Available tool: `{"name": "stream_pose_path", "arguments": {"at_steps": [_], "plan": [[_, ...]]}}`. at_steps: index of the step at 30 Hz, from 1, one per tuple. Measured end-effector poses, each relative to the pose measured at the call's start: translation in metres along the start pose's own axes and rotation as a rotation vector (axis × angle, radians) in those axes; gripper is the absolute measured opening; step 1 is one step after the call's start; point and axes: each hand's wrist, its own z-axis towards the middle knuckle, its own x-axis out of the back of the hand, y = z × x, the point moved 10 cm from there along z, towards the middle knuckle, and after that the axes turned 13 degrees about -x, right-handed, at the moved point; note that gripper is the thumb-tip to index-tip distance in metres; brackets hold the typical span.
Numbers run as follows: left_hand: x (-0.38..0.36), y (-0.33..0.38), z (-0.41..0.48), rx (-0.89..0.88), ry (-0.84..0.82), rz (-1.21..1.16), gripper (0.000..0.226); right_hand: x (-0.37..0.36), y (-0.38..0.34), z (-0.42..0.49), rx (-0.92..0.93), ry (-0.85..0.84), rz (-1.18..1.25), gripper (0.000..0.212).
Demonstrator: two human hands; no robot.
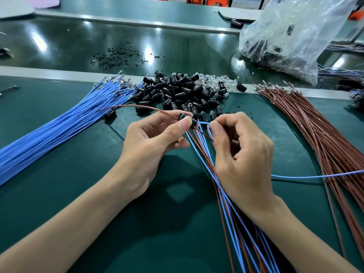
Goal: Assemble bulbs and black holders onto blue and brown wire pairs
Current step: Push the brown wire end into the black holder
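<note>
My left hand (149, 142) pinches a black holder (182, 116) between thumb and fingers, and a second holder (194, 124) sits just below it. A brown wire (137, 107) arcs left from the held holder. My right hand (242, 154) pinches the end of a blue wire (204, 124) beside the holders. A bunch of blue and brown wire pairs (226, 203) runs from both hands down toward me. A heap of black holders (173, 89) and clear bulbs (214, 83) lies behind the hands.
A fan of loose blue wires (59, 123) lies on the left of the green mat, and loose brown wires (319, 131) on the right. A clear plastic bag (291, 36) of parts stands at the back right. Black crumbs (118, 56) dot the conveyor belt behind.
</note>
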Motion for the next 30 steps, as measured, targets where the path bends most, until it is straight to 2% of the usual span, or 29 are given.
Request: {"name": "stream_pose_path", "arguments": {"at_steps": [7, 21, 24, 30], "plan": [[0.005, -0.001, 0.000, 0.026, 0.073, 0.004, 0.030, -0.005, -0.005, -0.002, 0.078, -0.039, -0.027, 0.007], [-0.001, -0.002, -0.002, 0.068, 0.023, 0.000, 0.023, -0.004, -0.006, -0.004, 0.089, -0.003, -0.039, 0.013], [-0.003, -0.003, -0.002, 0.081, 0.008, -0.030, 0.007, -0.004, -0.010, -0.005, 0.127, 0.018, -0.059, 0.014], [-0.008, -0.003, -0.003, 0.102, -0.052, -0.086, 0.017, -0.008, -0.016, -0.011, 0.209, 0.006, -0.072, 0.016]]}}
